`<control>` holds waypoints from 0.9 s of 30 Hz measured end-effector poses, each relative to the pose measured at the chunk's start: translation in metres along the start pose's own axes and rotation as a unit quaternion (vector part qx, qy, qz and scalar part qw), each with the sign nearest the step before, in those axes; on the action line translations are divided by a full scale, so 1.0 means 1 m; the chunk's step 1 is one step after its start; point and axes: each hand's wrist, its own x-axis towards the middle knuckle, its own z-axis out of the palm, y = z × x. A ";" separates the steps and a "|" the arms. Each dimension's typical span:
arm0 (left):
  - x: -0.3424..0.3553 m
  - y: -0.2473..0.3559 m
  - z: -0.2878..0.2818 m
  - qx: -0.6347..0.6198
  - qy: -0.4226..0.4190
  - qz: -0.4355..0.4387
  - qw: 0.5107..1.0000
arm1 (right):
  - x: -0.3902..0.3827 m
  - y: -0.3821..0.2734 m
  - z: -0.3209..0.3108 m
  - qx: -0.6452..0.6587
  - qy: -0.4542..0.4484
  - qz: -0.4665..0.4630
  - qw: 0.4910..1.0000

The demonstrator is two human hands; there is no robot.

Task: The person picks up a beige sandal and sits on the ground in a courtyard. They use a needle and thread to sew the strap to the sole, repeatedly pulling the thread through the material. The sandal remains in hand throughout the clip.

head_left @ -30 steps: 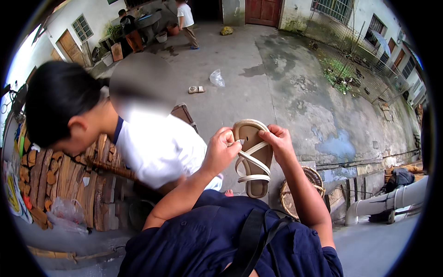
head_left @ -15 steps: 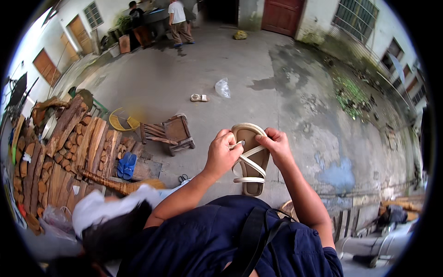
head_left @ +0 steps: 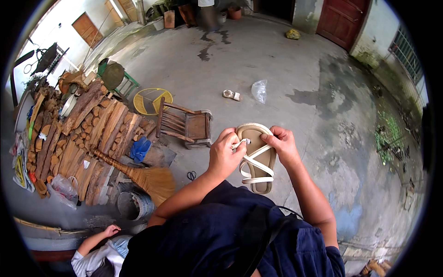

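A cream strappy sandal (head_left: 268, 159) with a brown insole hangs between my two hands in front of my body, its sole lengthwise toward me. My left hand (head_left: 225, 154) is closed, pinching a loose cream strap near one end of the sole; a small pale bit shows at its fingertips. My right hand (head_left: 284, 144) grips the sole's right edge, with the thumb on the insole. Crossed straps run over the sandal's middle and lower part. Farther off, another pale sandal (head_left: 232, 95) lies on the concrete beside a clear plastic bag (head_left: 259, 91).
Left of me are a small wooden chair (head_left: 198, 126), a yellow round frame (head_left: 152, 101), stacked firewood (head_left: 92, 134), blue slippers (head_left: 140, 148), a straw broom (head_left: 154, 182), a bucket (head_left: 131, 206) and scissors (head_left: 191, 175). Another person's arm (head_left: 94, 240) shows at lower left.
My view has swung left, so the courtyard things sit farther right. The nearby person at lower left has moved back from the broom. Both hands keep their hold on the sandal.
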 end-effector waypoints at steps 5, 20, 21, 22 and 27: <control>0.056 -0.042 0.015 -0.065 -0.042 -0.051 0.996 | 0.074 0.005 -0.008 -0.042 -0.011 -0.024 0.999; 0.255 -0.246 0.083 -0.069 -0.085 -0.040 0.993 | 0.317 0.066 -0.027 -0.154 0.022 -0.005 0.988; 0.266 -0.254 0.087 -0.073 -0.091 -0.054 0.992 | 0.330 0.068 -0.030 -0.165 0.024 -0.010 0.986; 0.276 -0.260 0.092 -0.077 -0.097 -0.068 0.990 | 0.342 0.070 -0.033 -0.176 0.024 -0.016 0.984; 0.313 -0.311 0.119 -0.030 -0.142 -0.080 0.986 | 0.409 0.103 -0.053 -0.194 -0.025 -0.003 0.981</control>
